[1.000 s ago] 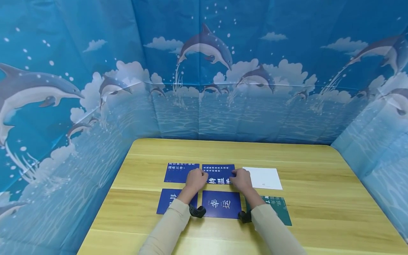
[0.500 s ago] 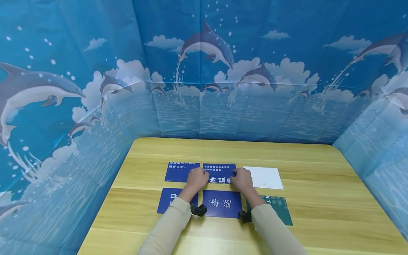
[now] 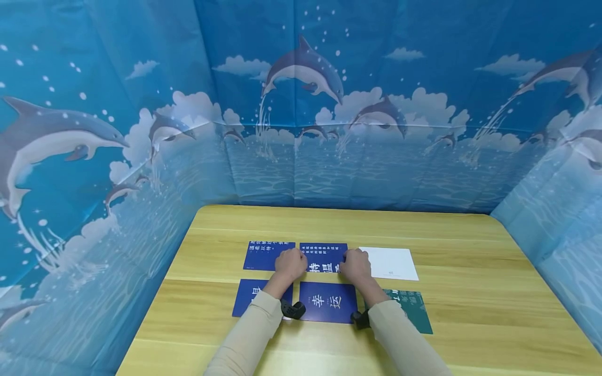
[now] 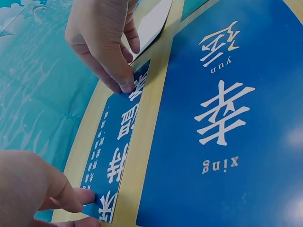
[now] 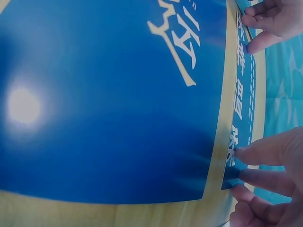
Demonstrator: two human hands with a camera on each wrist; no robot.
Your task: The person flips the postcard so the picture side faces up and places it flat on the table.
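Observation:
A dark blue postcard (image 3: pixel 324 256) with white Chinese characters lies flat in the middle of the far row. My left hand (image 3: pixel 290 263) grips its left end with curled fingers, while my right hand (image 3: pixel 356 265) holds the right end by thumb and fingers. In the left wrist view, fingertips of both hands touch the postcard (image 4: pixel 120 127) near its short edges. Nearer to me, a second blue postcard (image 3: pixel 327 303) with large characters lies between my forearms. Its shiny surface (image 5: pixel 109 118) fills much of the right wrist view.
Blue postcards lie at the far left (image 3: pixel 263 256) and near left (image 3: pixel 242 300), the latter partly under my arm. A white card (image 3: pixel 390 262) and a green postcard (image 3: pixel 416 310) are on the right. The wooden table (image 3: pixel 470 271) meets a dolphin-printed curtain (image 3: pixel 376 172).
Both hands stay at the ends of the same postcard. Their fingers are drawn in slightly more than before. The cards look unmoved.

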